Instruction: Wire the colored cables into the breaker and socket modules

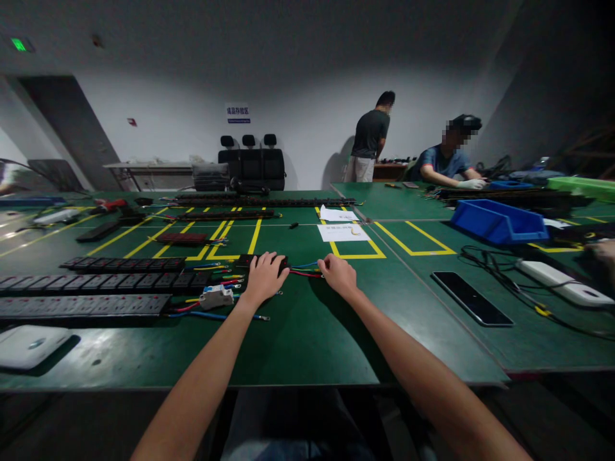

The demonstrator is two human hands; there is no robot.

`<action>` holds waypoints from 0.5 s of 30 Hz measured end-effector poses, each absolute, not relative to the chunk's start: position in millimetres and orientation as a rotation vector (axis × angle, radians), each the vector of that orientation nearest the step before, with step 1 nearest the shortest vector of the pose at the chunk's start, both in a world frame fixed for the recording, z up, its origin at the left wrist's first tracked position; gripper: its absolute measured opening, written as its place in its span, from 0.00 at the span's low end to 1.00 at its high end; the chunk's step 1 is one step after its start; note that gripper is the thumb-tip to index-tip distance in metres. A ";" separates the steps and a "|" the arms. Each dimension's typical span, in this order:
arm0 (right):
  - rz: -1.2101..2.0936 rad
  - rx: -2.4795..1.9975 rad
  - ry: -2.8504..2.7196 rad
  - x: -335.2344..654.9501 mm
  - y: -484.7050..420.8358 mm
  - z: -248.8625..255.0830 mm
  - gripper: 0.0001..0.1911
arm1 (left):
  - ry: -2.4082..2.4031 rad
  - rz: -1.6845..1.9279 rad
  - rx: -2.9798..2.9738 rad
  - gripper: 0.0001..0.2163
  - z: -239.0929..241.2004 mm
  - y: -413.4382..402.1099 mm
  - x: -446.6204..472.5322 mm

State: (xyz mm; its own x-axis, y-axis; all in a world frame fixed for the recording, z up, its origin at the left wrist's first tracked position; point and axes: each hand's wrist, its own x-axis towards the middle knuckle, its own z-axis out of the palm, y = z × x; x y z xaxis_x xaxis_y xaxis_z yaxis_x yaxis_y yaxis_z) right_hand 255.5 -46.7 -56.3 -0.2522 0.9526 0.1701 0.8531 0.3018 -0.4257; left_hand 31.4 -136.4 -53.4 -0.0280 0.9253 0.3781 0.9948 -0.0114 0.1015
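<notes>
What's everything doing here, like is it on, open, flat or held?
Left hand: palm down, fingers spread
Black block: lying under that hand
Right hand: fingers curled, grip unclear
Wires: stretching toward the right hand
Phone: flat, screen dark
Blue bin: upright, open-topped
Green sign: lit

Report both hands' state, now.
Left hand: open, palm down over the black block.
Right hand: closed, apparently pinching the end of the blue wire.
</notes>
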 end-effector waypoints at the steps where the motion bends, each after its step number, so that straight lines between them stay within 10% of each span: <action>1: 0.350 -1.618 -2.179 255.3 -46.9 -56.2 0.17 | -2.056 -0.509 -2.029 0.22 -53.4 -136.6 31.8; 15: 0.403 -1.546 -2.143 254.5 -44.1 -60.1 0.20 | -2.063 -0.506 -2.030 0.22 -51.8 -137.0 32.4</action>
State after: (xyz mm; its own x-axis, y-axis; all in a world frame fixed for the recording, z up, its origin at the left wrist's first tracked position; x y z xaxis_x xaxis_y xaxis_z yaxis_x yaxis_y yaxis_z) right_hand 254.5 -44.1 -60.1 -0.2591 0.9456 0.1969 0.8093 0.3238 -0.4901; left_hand 32.4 -137.0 -51.8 -0.0343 0.9254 0.3773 0.9950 -0.0037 0.0995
